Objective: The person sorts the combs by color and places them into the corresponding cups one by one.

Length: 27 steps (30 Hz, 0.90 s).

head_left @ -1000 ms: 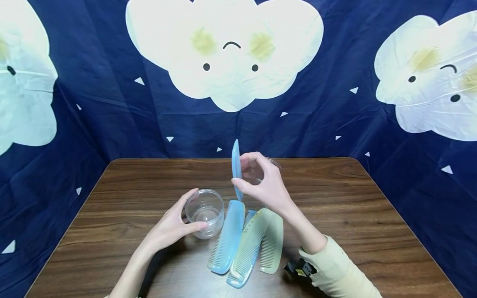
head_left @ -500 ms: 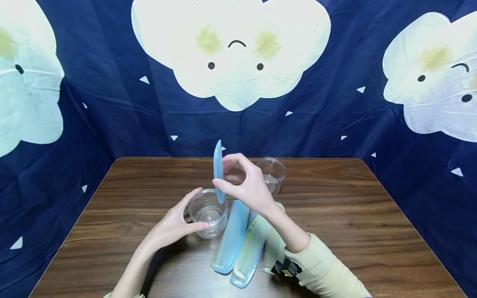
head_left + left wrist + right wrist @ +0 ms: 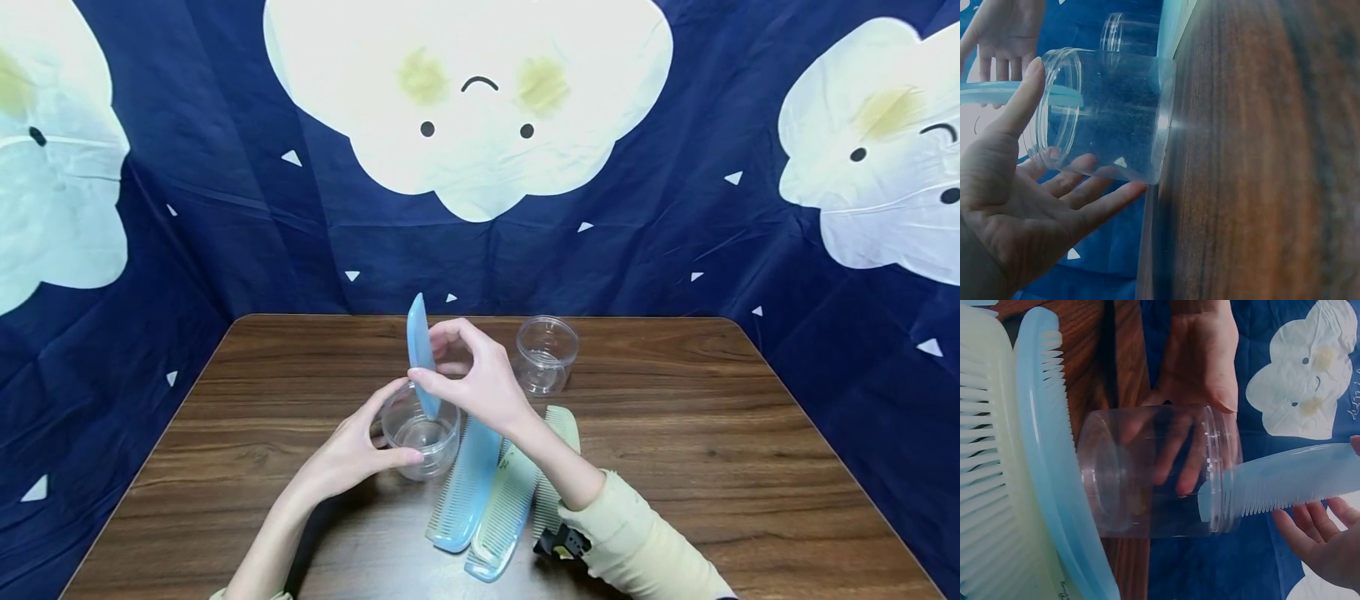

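Note:
My left hand (image 3: 348, 454) grips a clear plastic jar (image 3: 423, 446) round its side, thumb at the front and fingers behind. The jar stands upright on the table, mouth up. Between thumb and fingers, my right hand (image 3: 483, 383) pinches a light blue comb (image 3: 420, 337) by its upper part, nearly upright above the jar. In the right wrist view, the lower end of the comb (image 3: 1297, 478) has passed through the jar's rim, its teeth facing my right fingers. The left wrist view also has the comb tip (image 3: 1063, 95) just within the mouth.
To the right of the held jar lie overlapping combs, among them a blue comb (image 3: 465, 492) and a pale green comb (image 3: 512, 487). A second clear jar (image 3: 546, 357) stands farther back. Blue cloth with white clouds (image 3: 468, 167) hangs behind the wooden table (image 3: 712, 433).
My right hand has moved left and a little lower with the blue comb, bringing its end into the jar mouth. The left hand keeps its hold. The second jar now shows fully.

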### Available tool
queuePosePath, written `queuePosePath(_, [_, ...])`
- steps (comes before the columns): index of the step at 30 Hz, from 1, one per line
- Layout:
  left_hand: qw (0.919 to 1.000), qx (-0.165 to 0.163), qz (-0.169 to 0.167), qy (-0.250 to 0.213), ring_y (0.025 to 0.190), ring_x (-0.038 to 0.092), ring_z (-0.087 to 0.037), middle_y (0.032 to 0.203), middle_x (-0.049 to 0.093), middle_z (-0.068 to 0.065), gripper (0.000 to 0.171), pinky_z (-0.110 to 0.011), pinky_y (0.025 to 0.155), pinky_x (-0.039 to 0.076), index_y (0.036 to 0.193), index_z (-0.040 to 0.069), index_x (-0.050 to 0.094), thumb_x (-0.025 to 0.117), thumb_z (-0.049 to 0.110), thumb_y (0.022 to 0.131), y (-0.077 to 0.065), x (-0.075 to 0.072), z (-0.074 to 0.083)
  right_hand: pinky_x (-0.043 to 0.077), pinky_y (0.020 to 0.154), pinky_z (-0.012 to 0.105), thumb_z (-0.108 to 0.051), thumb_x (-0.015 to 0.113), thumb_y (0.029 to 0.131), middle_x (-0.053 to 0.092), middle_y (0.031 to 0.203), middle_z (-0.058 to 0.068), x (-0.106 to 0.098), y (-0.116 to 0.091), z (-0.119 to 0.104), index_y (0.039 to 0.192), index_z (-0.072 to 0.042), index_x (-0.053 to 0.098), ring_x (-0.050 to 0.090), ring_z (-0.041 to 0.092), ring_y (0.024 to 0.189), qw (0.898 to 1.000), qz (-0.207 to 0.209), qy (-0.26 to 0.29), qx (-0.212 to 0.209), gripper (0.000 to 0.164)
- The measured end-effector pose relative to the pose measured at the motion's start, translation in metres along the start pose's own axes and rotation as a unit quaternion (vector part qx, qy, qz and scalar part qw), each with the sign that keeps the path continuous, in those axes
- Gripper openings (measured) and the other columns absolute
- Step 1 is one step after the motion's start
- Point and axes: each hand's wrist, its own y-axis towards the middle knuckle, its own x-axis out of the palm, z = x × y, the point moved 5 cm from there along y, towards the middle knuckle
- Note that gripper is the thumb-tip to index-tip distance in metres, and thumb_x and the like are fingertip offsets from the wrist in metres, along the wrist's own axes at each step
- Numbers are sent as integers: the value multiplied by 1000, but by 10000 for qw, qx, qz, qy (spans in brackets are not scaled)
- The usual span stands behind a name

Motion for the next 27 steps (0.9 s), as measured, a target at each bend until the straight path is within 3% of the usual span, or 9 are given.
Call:
queuePosePath(11, [9997, -203, -10, 125, 150, 37, -44, 167, 32, -13, 100, -52, 106, 54, 163, 25, 24, 84, 39, 85, 1, 1, -3, 61, 92, 30, -27, 85, 85, 69, 110, -2, 12, -1, 8, 119, -18, 65, 69, 10, 100, 9995, -127, -300, -28, 40])
queuePosePath(19, [9994, -273, 23, 190, 152, 34, -44, 168, 31, -14, 101, -49, 104, 55, 164, 20, 23, 84, 40, 85, -1, 1, -4, 60, 92, 30, -33, 85, 84, 67, 109, -7, 18, -3, 12, 118, -21, 65, 67, 7, 98, 9933, -92, -1135, -214, 42])
queuePosePath(27, [9996, -213, 39, 180, 149, 39, -41, 163, 40, -11, 91, -56, 105, 53, 159, 25, 30, 84, 37, 86, 1, 2, -3, 57, 93, 23, -41, 85, 83, 66, 109, -10, 24, -4, 15, 119, -23, 65, 67, 3, 101, 9847, -145, -1710, -307, 44])
